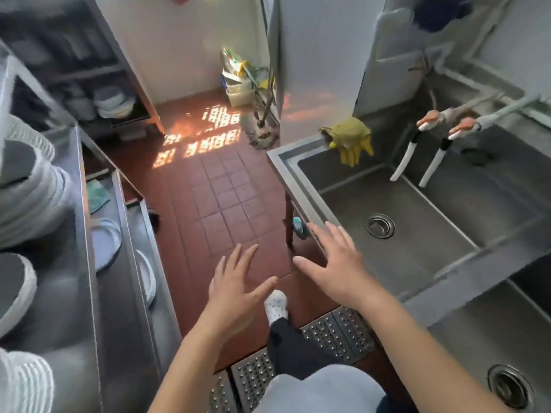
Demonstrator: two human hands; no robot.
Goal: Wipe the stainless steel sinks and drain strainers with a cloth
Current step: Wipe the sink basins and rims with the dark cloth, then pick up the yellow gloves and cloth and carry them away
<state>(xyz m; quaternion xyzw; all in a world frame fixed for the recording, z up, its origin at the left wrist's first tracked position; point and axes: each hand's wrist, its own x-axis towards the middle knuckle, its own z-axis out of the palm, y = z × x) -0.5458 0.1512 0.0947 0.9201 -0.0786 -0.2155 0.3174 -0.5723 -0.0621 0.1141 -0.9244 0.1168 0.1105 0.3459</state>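
Observation:
A stainless steel sink unit fills the right side. Its far basin [417, 257] has a round drain strainer [380, 225] in the floor. The near basin [465, 347] shows a second strainer [508, 386] at the bottom right. My left hand [235, 289] hovers over the red tile floor, fingers spread, holding nothing. My right hand [335, 260] is also spread and empty, above the front left rim of the far basin. A teal cloth [98, 194] lies on the left counter shelf. Yellow rubber gloves [350, 140] hang over the sink's back left corner.
Two taps with white spouts [417, 153] reach over the far basin. Stacked white plates and bowls [26, 189] sit on the steel rack at left. A metal floor grate [322, 341] lies under my feet. Cleaning supplies [244, 81] stand in the far corner.

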